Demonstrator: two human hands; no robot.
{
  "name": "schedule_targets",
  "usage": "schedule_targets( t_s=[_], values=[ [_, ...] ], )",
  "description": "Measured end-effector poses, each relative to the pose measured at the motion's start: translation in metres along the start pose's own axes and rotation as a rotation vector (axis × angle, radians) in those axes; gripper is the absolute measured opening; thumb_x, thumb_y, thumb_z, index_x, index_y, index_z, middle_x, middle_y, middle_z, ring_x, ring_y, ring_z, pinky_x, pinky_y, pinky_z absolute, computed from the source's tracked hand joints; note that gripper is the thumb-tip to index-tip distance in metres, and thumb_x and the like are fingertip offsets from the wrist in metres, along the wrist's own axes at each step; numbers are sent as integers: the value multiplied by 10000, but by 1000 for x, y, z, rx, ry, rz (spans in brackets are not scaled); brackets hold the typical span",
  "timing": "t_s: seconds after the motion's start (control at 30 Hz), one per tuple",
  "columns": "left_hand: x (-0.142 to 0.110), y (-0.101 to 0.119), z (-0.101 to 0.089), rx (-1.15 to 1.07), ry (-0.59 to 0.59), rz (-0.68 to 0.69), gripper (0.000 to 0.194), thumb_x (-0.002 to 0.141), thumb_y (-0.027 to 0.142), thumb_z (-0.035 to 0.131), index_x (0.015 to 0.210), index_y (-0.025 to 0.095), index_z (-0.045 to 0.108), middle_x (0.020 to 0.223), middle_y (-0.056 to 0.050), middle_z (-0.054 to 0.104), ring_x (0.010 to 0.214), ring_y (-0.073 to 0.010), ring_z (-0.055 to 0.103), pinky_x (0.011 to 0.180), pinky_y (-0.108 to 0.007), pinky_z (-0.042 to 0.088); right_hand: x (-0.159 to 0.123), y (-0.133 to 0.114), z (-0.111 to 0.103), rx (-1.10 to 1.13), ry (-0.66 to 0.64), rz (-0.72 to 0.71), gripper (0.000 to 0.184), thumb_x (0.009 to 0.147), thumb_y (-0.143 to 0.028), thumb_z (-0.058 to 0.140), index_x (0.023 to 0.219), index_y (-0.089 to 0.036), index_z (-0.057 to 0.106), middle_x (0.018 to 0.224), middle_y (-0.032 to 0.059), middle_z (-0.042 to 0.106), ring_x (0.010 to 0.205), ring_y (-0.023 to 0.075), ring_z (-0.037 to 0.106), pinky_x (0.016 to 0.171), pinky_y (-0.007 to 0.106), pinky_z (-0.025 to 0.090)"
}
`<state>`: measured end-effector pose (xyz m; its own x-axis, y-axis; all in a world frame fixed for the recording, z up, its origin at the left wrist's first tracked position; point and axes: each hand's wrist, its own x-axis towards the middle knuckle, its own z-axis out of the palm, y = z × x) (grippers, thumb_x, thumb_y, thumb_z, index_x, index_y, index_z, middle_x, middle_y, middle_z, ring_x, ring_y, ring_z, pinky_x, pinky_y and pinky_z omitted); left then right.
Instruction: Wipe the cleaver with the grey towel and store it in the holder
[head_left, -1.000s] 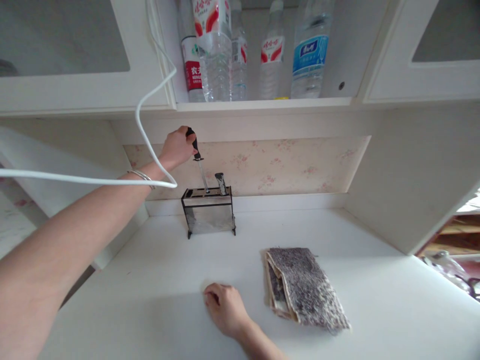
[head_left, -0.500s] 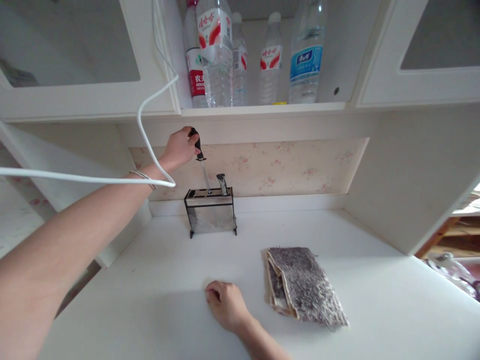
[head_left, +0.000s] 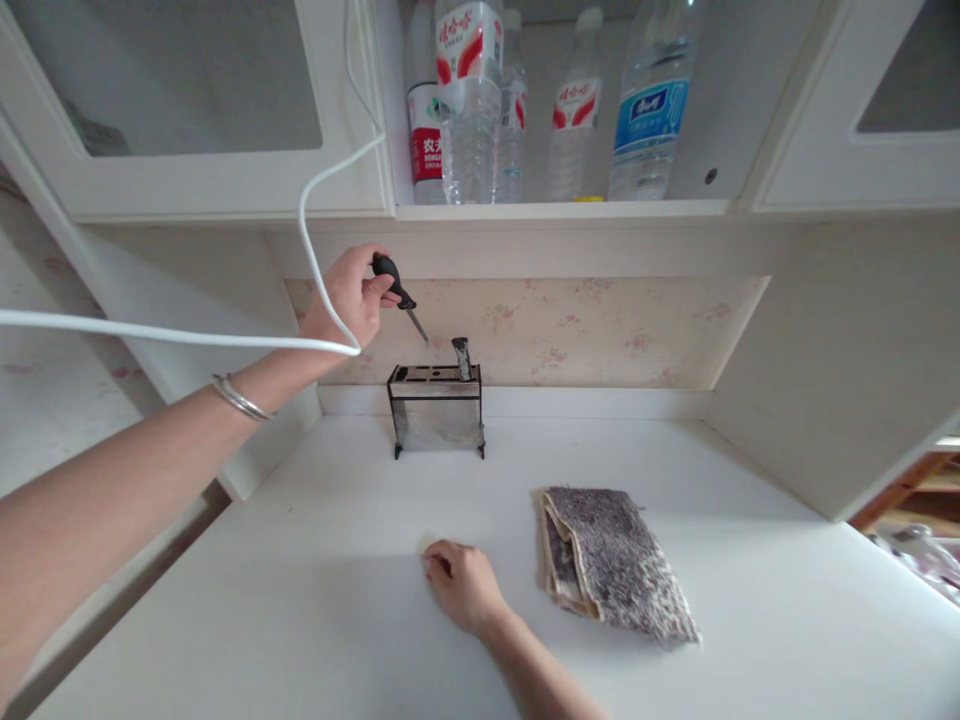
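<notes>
My left hand (head_left: pixel 349 295) is raised above the metal knife holder (head_left: pixel 437 408) and grips the black handle of a small knife (head_left: pixel 398 295). The short blade points down and to the right, clear of the holder's slots. Another utensil handle (head_left: pixel 462 357) still stands in the holder. My right hand (head_left: pixel 460 583) rests on the white counter (head_left: pixel 315 590) with its fingers curled under, holding nothing that I can see. A folded grey speckled cloth (head_left: pixel 611 560) lies just right of that hand.
A white cable (head_left: pixel 307 230) hangs from above and loops across my left forearm. Several water bottles (head_left: pixel 469 100) stand on the open shelf overhead, between glass-fronted cabinet doors. A side wall closes the counter on the right.
My left hand has pulled the small knife up out of the holder; its blade is now free and tilted. The view shifted slightly right. My right hand stayed put.
</notes>
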<state>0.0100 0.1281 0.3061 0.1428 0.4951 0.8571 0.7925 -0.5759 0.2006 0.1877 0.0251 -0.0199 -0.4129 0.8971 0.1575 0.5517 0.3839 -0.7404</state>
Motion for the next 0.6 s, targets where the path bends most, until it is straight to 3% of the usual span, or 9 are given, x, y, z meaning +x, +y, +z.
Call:
schedule_targets(
  t_s=[0.23, 0.3, 0.43, 0.53, 0.6],
  values=[
    [-81, -2, -50, 259, 20, 209, 259, 957, 246, 451, 1173, 114, 504, 1161, -103, 597, 1050, -176, 604, 901, -356, 521, -3, -1, 2, 28, 32, -16, 241, 851, -208, 471, 895, -253, 703, 803, -10, 718, 727, 147, 651, 651, 206, 401],
    [-112, -5, -61, 347, 34, 222, 260, 938, 204, 495, 1185, 123, 508, 1162, -98, 610, 1090, -185, 585, 895, -351, 527, -2, -1, 3, 36, 33, -21, 238, 857, -213, 466, 895, -246, 699, 787, -7, 713, 719, 148, 647, 651, 207, 403],
    [-190, -20, -74, 422, 32, 356, 456, 843, 75, 596, 1263, 189, 462, 1210, -96, 600, 1058, -171, 622, 893, -292, 534, -2, -2, 3, 52, 26, -28, 240, 862, -206, 456, 885, -234, 693, 771, -5, 705, 717, 149, 641, 660, 210, 405],
    [-254, -28, -75, 422, -62, 320, 481, 829, 33, 579, 1243, 262, 491, 1164, -64, 646, 966, -155, 673, 838, -243, 556, -2, -4, 2, 57, 23, -22, 240, 863, -207, 456, 886, -232, 693, 769, -4, 702, 708, 150, 632, 648, 215, 398],
    [-291, -27, -73, 306, -132, 174, 447, 855, 86, 570, 1235, 309, 494, 1078, -27, 691, 891, -143, 697, 777, -214, 575, -3, -5, 3, 56, 26, -14, 241, 870, -217, 452, 891, -231, 692, 767, -3, 700, 704, 151, 627, 643, 219, 393]
  ],
)
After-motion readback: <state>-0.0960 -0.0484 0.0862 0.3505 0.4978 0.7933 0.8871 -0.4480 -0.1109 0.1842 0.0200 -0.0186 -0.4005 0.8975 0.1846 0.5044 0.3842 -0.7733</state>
